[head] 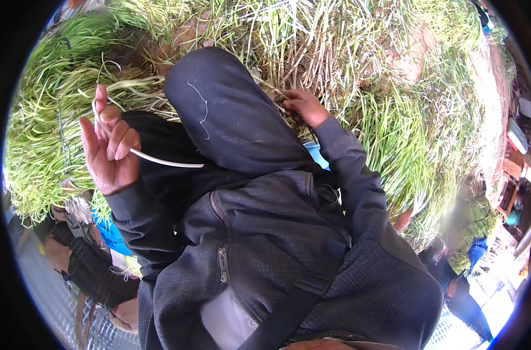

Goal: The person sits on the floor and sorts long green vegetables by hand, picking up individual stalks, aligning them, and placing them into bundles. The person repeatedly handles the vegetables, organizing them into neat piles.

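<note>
My left hand (112,146) is raised at the left, beside my bent leg, with its fingers curled around a thin, pale plant stalk (167,163). The stalk's white end points toward my lap and its thin tip rises above the fingers. My right hand (305,107) is beyond my raised knee, its fingers closed on a thin stem (267,85) among the cut greens. Long green leafy stalks (68,113) lie in heaps at the left, and more stand or lie with brownish, root-like ends (313,61) ahead. A fine white strand (204,105) rests on my dark trouser leg.
More green leaves (397,153) lie close to my right arm. Another person's leg and shoe (101,273) are at the lower left, near a blue item (112,232). Part of another person in dark clothing (462,297) shows at the lower right. Assorted items line the right rim.
</note>
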`<action>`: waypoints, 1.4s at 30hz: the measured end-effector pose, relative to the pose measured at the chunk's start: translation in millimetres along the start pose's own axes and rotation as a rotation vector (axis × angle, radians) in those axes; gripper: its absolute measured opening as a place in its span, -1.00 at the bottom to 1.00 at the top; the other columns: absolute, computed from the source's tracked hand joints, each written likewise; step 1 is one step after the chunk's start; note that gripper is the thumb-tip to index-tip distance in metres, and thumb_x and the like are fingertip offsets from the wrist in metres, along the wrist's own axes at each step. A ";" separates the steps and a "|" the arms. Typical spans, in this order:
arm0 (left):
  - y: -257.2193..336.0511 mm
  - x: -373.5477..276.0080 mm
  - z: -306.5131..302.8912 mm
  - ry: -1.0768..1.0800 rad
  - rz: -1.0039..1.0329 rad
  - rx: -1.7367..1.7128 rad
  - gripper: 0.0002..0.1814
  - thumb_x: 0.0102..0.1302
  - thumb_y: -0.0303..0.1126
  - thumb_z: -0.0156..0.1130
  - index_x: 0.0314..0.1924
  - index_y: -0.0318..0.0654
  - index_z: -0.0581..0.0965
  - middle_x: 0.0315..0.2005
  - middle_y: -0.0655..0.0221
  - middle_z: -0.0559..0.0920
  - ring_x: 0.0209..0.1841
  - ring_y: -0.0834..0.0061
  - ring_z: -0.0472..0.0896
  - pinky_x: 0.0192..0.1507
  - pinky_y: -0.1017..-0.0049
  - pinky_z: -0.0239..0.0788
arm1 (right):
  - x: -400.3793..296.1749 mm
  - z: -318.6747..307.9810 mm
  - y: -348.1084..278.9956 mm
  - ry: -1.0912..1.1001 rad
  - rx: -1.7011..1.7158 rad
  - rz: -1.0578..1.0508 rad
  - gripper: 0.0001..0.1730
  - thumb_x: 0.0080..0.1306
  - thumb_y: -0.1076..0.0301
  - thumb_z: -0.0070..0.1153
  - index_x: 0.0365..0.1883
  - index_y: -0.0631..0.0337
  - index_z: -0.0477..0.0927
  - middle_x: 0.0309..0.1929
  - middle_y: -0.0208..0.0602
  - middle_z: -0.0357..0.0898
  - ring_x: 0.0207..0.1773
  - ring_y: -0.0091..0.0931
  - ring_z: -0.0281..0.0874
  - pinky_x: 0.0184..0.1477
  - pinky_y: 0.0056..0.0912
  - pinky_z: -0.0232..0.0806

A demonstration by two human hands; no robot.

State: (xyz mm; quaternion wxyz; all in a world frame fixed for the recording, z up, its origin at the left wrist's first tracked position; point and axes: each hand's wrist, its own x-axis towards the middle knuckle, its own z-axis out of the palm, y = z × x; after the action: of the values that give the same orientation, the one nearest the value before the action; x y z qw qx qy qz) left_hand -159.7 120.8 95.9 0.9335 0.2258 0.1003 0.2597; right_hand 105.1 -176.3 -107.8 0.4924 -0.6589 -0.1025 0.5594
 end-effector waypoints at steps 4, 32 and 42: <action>-19.7 28.8 12.4 -0.105 -0.083 -0.097 -0.39 0.62 -0.18 0.01 0.45 -0.47 0.19 -0.13 0.29 0.62 -0.66 0.78 0.14 -0.64 0.71 0.02 | -43.2 12.3 -74.7 -0.022 0.110 -0.205 -0.65 0.58 0.26 -0.04 0.19 0.24 0.56 -0.44 -0.51 0.50 -0.60 -0.75 0.23 -0.63 -0.70 0.10; -164.2 114.8 26.2 0.255 -0.234 0.433 -0.84 0.42 -0.50 0.07 -0.08 -0.34 0.57 -0.20 0.19 0.76 -0.71 0.73 0.23 -0.66 0.61 0.14 | -43.6 58.5 -100.7 0.386 -0.243 -0.604 -0.67 0.35 0.57 0.15 0.08 0.28 0.65 -0.14 -0.20 0.73 -0.20 -0.56 0.66 -0.09 -0.48 0.47; -174.5 116.5 21.5 0.189 -0.204 0.554 -0.81 0.45 -0.38 0.21 -0.07 -0.35 0.63 -0.03 0.14 0.75 -0.68 0.78 0.26 -0.61 0.68 0.15 | -40.1 42.6 -97.8 0.126 0.084 -0.466 -0.66 0.40 0.48 0.16 0.12 0.38 0.56 -0.26 -0.35 0.61 -0.35 -0.62 0.57 -0.30 -0.55 0.45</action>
State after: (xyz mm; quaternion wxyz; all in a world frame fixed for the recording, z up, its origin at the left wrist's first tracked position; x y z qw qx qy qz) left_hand 22.0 41.4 24.0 0.8442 0.4354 0.2757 0.1474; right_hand 95.8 -132.7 -2.9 0.6405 -0.6300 -0.1975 0.3922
